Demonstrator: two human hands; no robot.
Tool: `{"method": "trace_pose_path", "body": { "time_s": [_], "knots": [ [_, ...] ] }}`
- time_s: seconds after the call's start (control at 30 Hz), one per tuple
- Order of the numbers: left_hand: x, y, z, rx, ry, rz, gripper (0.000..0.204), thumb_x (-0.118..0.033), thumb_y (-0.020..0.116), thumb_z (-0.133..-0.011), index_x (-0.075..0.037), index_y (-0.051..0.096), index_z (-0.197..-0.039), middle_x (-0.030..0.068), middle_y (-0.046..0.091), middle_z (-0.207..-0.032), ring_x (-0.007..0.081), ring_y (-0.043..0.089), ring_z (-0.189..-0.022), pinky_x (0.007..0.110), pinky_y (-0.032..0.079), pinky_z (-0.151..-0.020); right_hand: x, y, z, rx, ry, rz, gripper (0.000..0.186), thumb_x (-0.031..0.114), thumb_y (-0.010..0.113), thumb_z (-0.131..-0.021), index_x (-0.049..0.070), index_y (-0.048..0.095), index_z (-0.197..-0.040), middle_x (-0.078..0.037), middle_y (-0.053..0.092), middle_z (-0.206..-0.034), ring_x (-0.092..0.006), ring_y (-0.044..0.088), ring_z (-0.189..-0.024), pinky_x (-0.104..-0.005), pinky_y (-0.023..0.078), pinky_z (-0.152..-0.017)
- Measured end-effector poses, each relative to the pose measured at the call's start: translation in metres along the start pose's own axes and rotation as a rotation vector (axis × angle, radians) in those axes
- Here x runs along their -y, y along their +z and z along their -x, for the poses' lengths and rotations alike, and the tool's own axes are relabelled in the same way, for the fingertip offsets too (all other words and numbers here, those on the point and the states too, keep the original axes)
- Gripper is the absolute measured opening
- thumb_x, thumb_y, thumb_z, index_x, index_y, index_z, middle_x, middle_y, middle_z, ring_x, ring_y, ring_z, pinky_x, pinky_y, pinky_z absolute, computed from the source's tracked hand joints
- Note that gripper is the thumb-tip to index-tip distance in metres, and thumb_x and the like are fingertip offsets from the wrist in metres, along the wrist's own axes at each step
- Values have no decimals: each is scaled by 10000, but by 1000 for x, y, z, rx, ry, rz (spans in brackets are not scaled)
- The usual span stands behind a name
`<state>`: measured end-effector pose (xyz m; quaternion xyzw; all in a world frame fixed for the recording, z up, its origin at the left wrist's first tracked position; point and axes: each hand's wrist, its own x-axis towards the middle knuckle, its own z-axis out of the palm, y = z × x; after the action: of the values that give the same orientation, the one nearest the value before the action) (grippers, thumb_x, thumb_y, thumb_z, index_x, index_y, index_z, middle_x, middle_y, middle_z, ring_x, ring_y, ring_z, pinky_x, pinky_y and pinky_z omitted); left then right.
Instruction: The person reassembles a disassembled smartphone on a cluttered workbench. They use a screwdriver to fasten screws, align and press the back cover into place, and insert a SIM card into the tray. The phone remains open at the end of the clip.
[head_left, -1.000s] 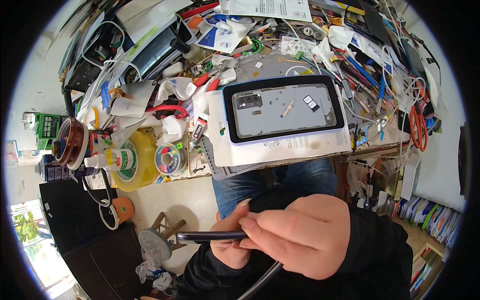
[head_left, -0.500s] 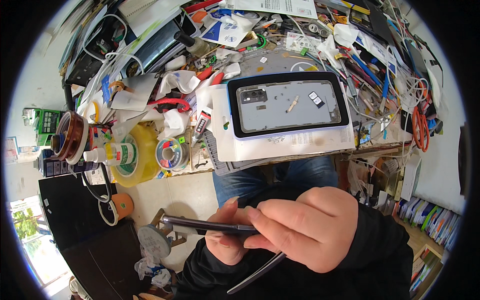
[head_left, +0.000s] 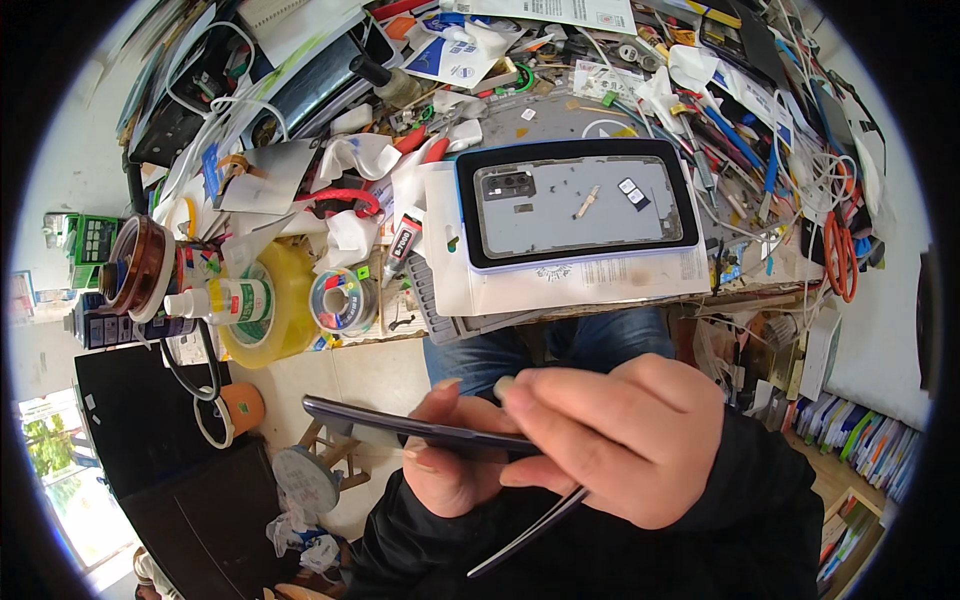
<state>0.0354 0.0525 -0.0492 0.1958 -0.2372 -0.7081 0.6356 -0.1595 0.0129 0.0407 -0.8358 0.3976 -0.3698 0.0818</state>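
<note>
My left hand (head_left: 445, 475) grips a thin dark phone (head_left: 365, 418), held edge-on and tilted below the desk edge. My right hand (head_left: 630, 440) is closed on the phone's right part, fingers bent over it. A slim curved dark strip (head_left: 525, 535) hangs below my right fingers; where it is held is hidden. On white card (head_left: 500, 290) above my hands lies a black-rimmed blue tray or case (head_left: 576, 153) with a translucent phone back panel (head_left: 545, 230) in it, carrying a small card holder (head_left: 634, 195) and a narrow flex piece (head_left: 587, 200).
The cluttered desk holds a glue tube (head_left: 400, 245), solder spool (head_left: 343, 300), yellow tape roll (head_left: 285, 320), white bottle (head_left: 215, 305), red pliers (head_left: 340, 200) and tangled cables (head_left: 840, 255). Below left stand a stool (head_left: 305, 480) and an orange bin (head_left: 235, 410).
Both hands have risen toward the desk, and the phone's left end has moved left and up, increasing its tilt. My right fingertips have lifted slightly over the phone.
</note>
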Motion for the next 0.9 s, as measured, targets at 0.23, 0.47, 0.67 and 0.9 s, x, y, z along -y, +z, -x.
{"method": "trace_pose_path", "body": {
  "time_s": [0.23, 0.47, 0.67, 0.9],
  "knots": [
    [4, -4, -19, 216, 60, 131, 435, -462, 596, -1029, -122, 611, -1300, 152, 716, -1141, 373, 544, -1261, 576, 382, -1159, 7, -4, 2, -4, 1, 1, 403, 289, 898, -719, 38, 767, -1005, -37, 712, -936, -142, 532, -592, -254, 382, -476],
    [5, -4, -22, 209, 88, 55, 426, -521, 570, -1024, -163, 643, -1244, 112, 727, -1137, 304, 536, -1216, 553, 390, -1100, 1, 1, 1, -6, -42, -26, 468, 295, 911, -684, 41, 763, -1048, -12, 717, -959, -130, 526, -579, -252, 394, -495],
    [-11, -6, -31, 228, 3, 122, 491, -629, 548, -986, -281, 681, -1305, -13, 737, -1183, 229, 481, -1300, 523, 305, -1183, 3, 5, 3, -3, 172, -221, 598, 349, 930, -691, 46, 734, -1168, -31, 759, -965, -138, 557, -567, -250, 424, -517],
    [-5, -5, -32, 260, 44, 181, 489, -610, 557, -990, -254, 665, -1307, 25, 732, -1195, 267, 490, -1320, 537, 319, -1172, 4, 3, 5, 16, 124, -179, 540, 276, 943, -637, 48, 751, -1087, -20, 742, -814, -142, 528, -513, -278, 359, -472]
  ]
}}
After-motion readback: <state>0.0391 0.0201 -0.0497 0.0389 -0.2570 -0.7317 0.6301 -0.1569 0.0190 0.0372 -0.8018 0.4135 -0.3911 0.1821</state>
